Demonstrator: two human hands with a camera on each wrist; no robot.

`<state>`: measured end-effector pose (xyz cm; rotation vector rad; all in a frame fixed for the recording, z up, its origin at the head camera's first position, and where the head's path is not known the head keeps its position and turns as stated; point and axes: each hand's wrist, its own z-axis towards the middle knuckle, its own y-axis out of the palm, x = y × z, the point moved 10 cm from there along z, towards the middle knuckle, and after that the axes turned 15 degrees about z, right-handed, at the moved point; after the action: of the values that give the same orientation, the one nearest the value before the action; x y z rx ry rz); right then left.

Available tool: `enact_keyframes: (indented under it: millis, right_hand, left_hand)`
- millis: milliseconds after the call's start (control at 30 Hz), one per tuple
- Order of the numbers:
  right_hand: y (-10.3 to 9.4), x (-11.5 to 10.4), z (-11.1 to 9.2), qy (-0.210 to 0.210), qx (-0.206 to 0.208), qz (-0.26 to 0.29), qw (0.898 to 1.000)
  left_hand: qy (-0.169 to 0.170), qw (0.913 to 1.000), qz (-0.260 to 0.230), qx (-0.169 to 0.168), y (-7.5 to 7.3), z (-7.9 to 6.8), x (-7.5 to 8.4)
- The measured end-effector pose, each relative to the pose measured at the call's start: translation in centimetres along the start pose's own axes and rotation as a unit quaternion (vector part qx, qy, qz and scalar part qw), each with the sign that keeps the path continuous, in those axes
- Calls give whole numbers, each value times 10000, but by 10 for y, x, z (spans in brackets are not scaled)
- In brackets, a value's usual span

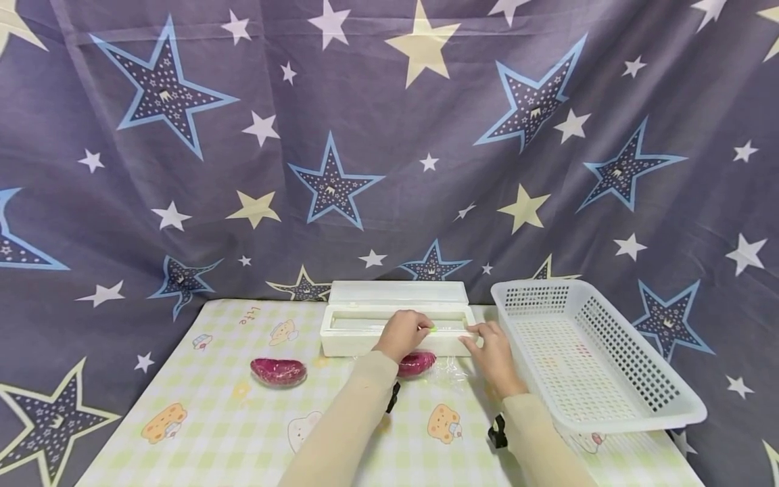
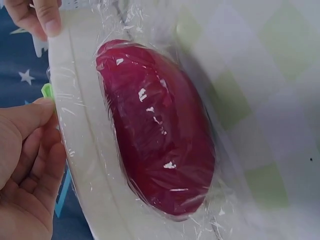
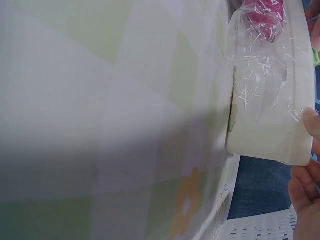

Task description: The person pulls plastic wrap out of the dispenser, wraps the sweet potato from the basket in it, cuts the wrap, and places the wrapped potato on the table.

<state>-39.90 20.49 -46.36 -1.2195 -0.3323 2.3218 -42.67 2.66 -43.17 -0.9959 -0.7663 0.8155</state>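
A white cling film box (image 1: 347, 343) stands at the table's back with its lid raised. My left hand (image 1: 402, 333) pinches a small green slider (image 2: 47, 91) on the box's front top edge. My right hand (image 1: 496, 358) grips the box at its right end, thumb on the front edge. Clear cling film (image 3: 257, 85) hangs over the front, around a purple-red sweet potato (image 2: 155, 130) that lies against the box, below my left hand. Another film-wrapped sweet potato (image 1: 278, 372) lies to the left on the table.
A white perforated plastic basket (image 1: 633, 427) sits on the right side of the table, close to my right hand. The table wears a checked cloth (image 1: 225, 433) with cartoon prints. Behind it hangs a star-patterned curtain (image 1: 389, 115).
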Motion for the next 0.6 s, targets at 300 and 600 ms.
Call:
enact_keyframes:
  millis: [300, 600]
  right_hand:
    - [1, -1, -1, -20, 44, 10, 10000]
    - [0, 2, -1, -60, 25, 62, 10000]
  left_hand:
    - [-152, 9999, -67, -2, 6, 2, 5]
    - [-52, 10000, -47, 64, 13, 11, 22]
